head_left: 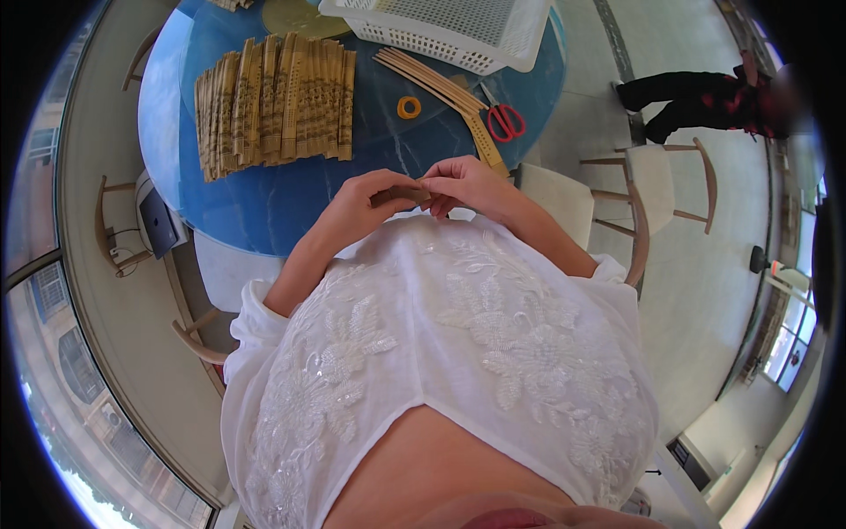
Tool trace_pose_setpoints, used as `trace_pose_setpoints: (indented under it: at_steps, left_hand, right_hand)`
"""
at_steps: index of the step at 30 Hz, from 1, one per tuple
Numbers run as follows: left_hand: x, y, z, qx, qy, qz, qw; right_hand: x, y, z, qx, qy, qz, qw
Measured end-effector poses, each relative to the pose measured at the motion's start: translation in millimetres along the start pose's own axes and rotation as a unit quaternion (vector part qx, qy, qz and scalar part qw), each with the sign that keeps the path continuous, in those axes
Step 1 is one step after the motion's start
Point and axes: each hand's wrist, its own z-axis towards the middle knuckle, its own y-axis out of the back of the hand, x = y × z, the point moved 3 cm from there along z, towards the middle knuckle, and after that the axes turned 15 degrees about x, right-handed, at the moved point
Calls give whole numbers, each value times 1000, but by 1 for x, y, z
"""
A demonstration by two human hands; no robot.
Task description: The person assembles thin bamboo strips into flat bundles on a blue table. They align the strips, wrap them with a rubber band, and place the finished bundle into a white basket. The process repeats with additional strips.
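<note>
My left hand [363, 201] and my right hand [469, 183] meet at the near edge of the blue round table, in front of my white blouse. Both are closed, fingertips together, on a small brown paper piece [404, 193], mostly hidden by the fingers. Beyond my left hand lies a wide row of flat brown paper sleeves [275, 106] with dark printing, side by side. Past my right hand are a yellowish printed paper strip [486, 143], red-handled scissors [505, 122] and several slim wooden sticks [430, 78]. A small yellow ring-shaped roll [409, 108] sits between sleeves and sticks.
A white perforated plastic basket [476, 60] stands at the table's far side, beside a round yellowish mat [300, 18]. Pale chairs [557, 201] surround the table; a laptop [159, 225] rests on one at left. At far right another person [696, 101] stands in dark clothes.
</note>
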Motion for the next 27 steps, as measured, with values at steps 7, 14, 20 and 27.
trace_pose_setpoints:
  at_steps: [7,14,20,27]
  left_hand:
    - [3,6,-1,-6,28,37,999]
    - [11,13,7,-55,-18,-15,998]
    - [9,21,10,-102,-20,76,992]
    - [7,24,14,-118,-43,129,984]
  right_hand:
    - [7,8,15,34,-10,-35,999]
    - [15,24,32,40,-37,-50,997]
    - [26,35,44,95,-37,-51,993]
    - [31,44,52,101,-62,-44,992]
